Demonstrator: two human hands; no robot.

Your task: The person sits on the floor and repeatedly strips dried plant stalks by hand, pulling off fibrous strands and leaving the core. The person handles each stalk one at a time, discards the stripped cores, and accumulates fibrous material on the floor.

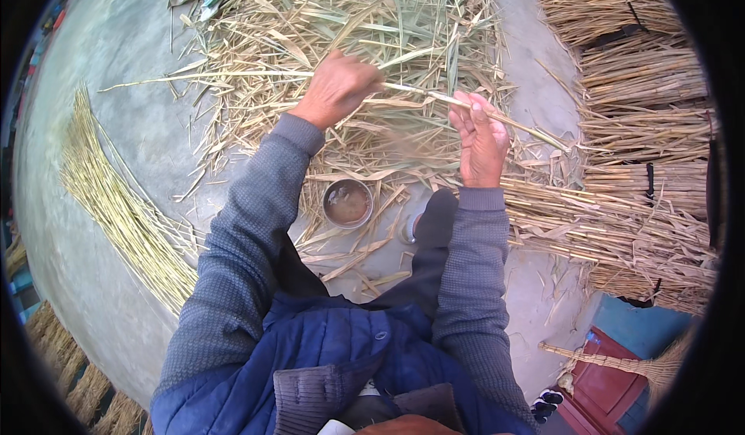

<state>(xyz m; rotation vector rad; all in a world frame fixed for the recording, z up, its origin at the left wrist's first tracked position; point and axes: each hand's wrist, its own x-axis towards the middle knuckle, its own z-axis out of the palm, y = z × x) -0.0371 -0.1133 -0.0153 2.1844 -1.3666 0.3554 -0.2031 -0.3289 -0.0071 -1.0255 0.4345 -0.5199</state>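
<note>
A long pale reed stalk stretches across in front of me, its thin tip out to the left. My left hand is closed in a fist around its middle, with leafy strips near the knuckles. Farther right, my right hand holds the thicker end between thumb and fingers, palm partly turned up. Beneath both hands spreads a heap of dry and greenish leaves stripped loose on the floor. Between my forearms, near my feet, stands a round metal bowl with brownish contents that I cannot make out.
At the left lies a fanned bundle of thin stalks on the grey floor. Tied reed bundles are stacked at the right, with loose leafy stalks nearer me. A broom rests by red and blue panels at lower right.
</note>
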